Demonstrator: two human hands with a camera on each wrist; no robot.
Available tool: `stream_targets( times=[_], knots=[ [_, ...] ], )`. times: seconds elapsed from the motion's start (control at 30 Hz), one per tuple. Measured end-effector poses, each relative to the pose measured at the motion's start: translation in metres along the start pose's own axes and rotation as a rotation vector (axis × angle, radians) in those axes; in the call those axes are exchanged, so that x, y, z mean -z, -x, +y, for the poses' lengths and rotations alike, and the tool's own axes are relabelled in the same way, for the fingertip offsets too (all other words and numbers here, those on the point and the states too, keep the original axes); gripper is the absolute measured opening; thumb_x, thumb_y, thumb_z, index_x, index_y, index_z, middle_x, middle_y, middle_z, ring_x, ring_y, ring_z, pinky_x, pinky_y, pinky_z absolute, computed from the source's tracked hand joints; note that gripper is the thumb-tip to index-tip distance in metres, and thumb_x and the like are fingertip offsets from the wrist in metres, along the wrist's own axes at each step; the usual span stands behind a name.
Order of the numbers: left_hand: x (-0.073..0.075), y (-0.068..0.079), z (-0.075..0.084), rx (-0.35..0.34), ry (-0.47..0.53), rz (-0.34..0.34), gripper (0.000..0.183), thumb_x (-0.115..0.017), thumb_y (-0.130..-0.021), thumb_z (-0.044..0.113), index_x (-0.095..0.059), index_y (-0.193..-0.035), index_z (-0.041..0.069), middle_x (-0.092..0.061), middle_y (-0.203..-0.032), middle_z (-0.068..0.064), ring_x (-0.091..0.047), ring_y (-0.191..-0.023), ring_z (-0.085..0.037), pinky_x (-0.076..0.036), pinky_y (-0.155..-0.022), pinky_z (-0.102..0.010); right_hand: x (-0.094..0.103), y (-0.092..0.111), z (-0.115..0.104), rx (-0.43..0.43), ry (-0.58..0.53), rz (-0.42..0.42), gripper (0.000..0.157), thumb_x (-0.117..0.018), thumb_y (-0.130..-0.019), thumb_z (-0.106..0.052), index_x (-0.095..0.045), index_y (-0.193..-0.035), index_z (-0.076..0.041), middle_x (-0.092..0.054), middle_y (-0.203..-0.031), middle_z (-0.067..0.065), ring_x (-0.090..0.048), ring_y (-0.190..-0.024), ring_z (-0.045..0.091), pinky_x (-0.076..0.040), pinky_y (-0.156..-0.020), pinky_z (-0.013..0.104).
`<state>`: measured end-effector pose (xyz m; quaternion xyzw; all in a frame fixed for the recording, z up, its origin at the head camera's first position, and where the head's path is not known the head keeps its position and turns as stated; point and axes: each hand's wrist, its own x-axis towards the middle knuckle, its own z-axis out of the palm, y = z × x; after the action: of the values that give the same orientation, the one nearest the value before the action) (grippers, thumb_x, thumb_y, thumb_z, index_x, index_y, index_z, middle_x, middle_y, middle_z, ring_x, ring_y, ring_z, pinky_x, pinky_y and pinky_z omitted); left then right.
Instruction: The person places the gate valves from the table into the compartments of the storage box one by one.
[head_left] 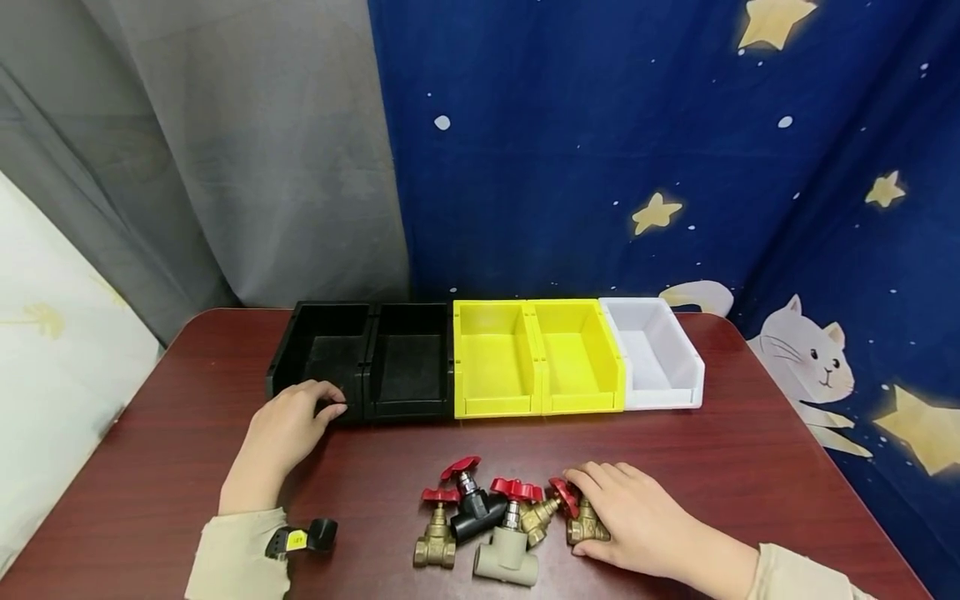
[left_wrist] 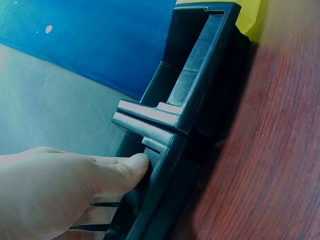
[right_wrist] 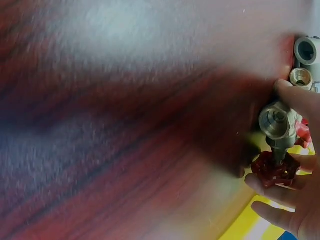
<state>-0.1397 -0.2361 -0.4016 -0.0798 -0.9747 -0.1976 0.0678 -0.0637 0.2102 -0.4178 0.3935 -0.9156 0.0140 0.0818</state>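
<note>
My left hand (head_left: 288,425) is at the front wall of the leftmost black bin (head_left: 324,354). In the left wrist view, the thumb (left_wrist: 136,162) touches that bin's rim, and the other fingers are partly hidden behind it. At the right, my right hand (head_left: 637,517) grips a brass gate valve (head_left: 587,527) with a red handwheel, close over the table. The right wrist view shows the thumb by the valve's threaded body (right_wrist: 277,120) and fingertips around its handwheel (right_wrist: 275,170). Left of it lie another brass valve (head_left: 536,521) and a grey plastic valve (head_left: 507,554).
A black plastic valve (head_left: 476,508) and a further brass valve (head_left: 435,537) lie at the pile's left. Along the back of the table (head_left: 375,467) stand a second black bin (head_left: 408,358), two yellow bins (head_left: 495,406) and a white bin (head_left: 663,398), with curtains behind them.
</note>
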Motion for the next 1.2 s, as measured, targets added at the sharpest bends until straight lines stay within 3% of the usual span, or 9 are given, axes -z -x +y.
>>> stream_targets(
  times=[0.67,1.03,1.2],
  knots=[
    [-0.001,0.000,-0.001,0.020,0.005,-0.007,0.011,-0.071,-0.093,0.019,-0.072,-0.102,0.014,-0.067,-0.104,-0.011,-0.062,-0.099,-0.037,-0.049,-0.081,-0.058,0.009,-0.008,0.010,0.114,0.079,0.010,0.075,-0.080,-0.069,-0.058,-0.062,-0.120,-0.006,-0.059,-0.099,0.000,-0.059,-0.089,0.017,-0.050,-0.077,0.037],
    [-0.003,0.001,-0.003,0.014,0.009,-0.002,0.011,-0.071,-0.093,0.020,-0.072,-0.102,0.014,-0.068,-0.103,-0.010,-0.063,-0.098,-0.036,-0.049,-0.080,-0.058,0.024,0.003,0.023,0.028,0.056,-0.044,0.073,-0.080,-0.073,-0.058,-0.061,-0.122,-0.006,-0.061,-0.105,0.001,-0.060,-0.094,0.018,-0.051,-0.083,0.040],
    [-0.002,0.000,-0.003,0.010,0.012,0.002,0.011,-0.071,-0.092,0.019,-0.072,-0.102,0.013,-0.068,-0.103,-0.011,-0.063,-0.096,-0.035,-0.050,-0.079,-0.057,0.033,0.009,0.030,-0.002,0.046,-0.030,0.073,-0.082,-0.072,-0.056,-0.062,-0.122,-0.007,-0.061,-0.106,0.000,-0.061,-0.094,0.017,-0.053,-0.083,0.040]
  ],
)
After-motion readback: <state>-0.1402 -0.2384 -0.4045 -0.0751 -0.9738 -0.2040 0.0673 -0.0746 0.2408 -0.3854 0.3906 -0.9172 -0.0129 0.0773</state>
